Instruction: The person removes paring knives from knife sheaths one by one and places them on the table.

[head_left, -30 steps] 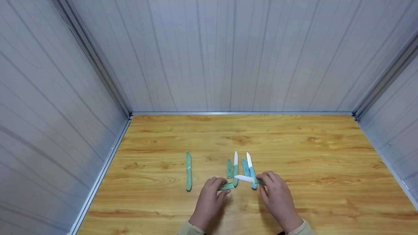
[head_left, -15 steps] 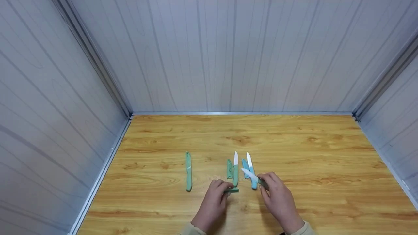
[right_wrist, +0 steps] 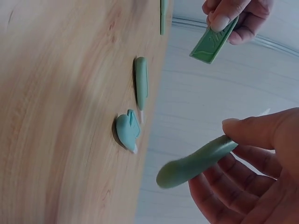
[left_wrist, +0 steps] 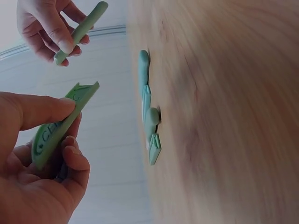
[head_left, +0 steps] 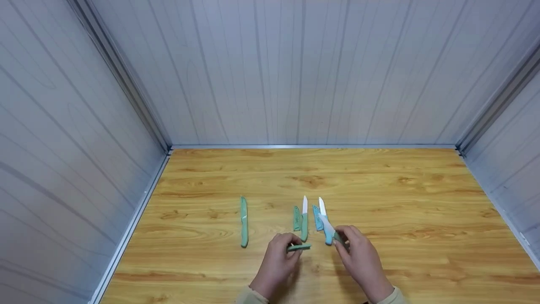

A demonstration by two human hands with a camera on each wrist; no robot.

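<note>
My left hand (head_left: 278, 257) pinches a green knife sheath (head_left: 299, 247) between thumb and fingers; raised lettering shows on it in the left wrist view. To the right, my right hand (head_left: 358, 253) holds a green-handled paring knife (head_left: 327, 223), its white blade pointing up and left, away from the sheath. In the right wrist view the knife's handle (right_wrist: 196, 161) lies between thumb and fingers. Beyond the hands lie a second green knife (head_left: 304, 223) with its sheath (head_left: 296, 218) beside it, and a blue knife (head_left: 328, 236), partly overlapped by the held blade, with its blue sheath (head_left: 316, 215).
Off to the left, a green knife (head_left: 244, 228) lies with its sheath on, handle toward me. All of it rests on a wood-grain table (head_left: 202, 270). Pale panel walls (head_left: 278, 76) close off the back and both sides.
My left hand has shifted a little right, and its sheath has turned from its lettered face to nearly edge-on. The knife in my right hand has swung from pointing left to pointing up-left.
</note>
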